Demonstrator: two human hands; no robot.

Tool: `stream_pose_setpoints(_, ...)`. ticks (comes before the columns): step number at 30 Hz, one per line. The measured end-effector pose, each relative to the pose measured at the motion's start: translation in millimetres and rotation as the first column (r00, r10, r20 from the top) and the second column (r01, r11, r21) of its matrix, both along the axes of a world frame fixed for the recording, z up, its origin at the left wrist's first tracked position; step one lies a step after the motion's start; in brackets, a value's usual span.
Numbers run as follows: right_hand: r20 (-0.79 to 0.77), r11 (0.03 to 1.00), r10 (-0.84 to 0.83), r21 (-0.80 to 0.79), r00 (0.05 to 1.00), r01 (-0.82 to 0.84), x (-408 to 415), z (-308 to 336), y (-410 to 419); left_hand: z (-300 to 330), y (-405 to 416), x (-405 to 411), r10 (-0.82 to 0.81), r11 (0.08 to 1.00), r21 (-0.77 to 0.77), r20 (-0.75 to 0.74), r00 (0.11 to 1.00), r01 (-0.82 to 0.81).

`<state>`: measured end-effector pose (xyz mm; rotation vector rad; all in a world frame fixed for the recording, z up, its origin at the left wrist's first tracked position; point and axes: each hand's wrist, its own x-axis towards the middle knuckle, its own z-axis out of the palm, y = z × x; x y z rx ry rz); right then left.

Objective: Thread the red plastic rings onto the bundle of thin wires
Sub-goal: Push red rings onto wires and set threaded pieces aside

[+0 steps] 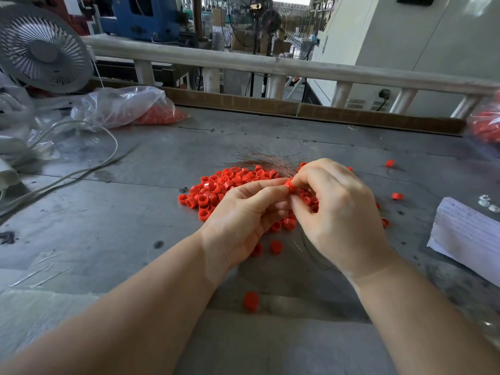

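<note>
One red ring [290, 183] sits pinched between both hands above the ring pile [216, 189]. The wire bundle [270, 163] fans up and left from the right hand [338, 209], so the ring must slide that way. The left hand [243, 212] grip pinches it too.

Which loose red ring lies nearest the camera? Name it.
The lone red ring between the forearms, well short of the pile; every other stray sits farther up the table.
</note>
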<state>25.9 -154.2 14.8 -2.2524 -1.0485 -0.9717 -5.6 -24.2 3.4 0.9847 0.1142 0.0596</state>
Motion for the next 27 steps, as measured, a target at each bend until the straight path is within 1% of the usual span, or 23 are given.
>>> stream_pose_setpoints(6,-0.036,0.996,0.073,0.052,0.997,-0.071,2.1,1.9,-0.5,-1.4,-0.4,1.0,0.007,0.999,0.045,0.043,0.999,-0.009)
stream_pose_setpoints(16,-0.049,1.000,0.024,0.010,0.999,-0.024,-1.1,2.6,1.7,-1.6,-2.0,0.4,0.032,0.997,0.070,0.051,0.998,-0.035)
stream_pose_setpoints(24,-0.052,0.993,0.090,0.083,0.995,-0.085,-0.7,-1.0,3.1,-3.0,1.7,1.4,-0.020,1.000,0.015,0.047,0.999,0.019)
stream_pose_setpoints(27,-0.070,0.981,0.133,0.148,0.989,-0.122,2.2,-3.8,4.0,-5.1,1.7,1.5,-0.017,1.000,0.017,0.052,0.998,0.016)
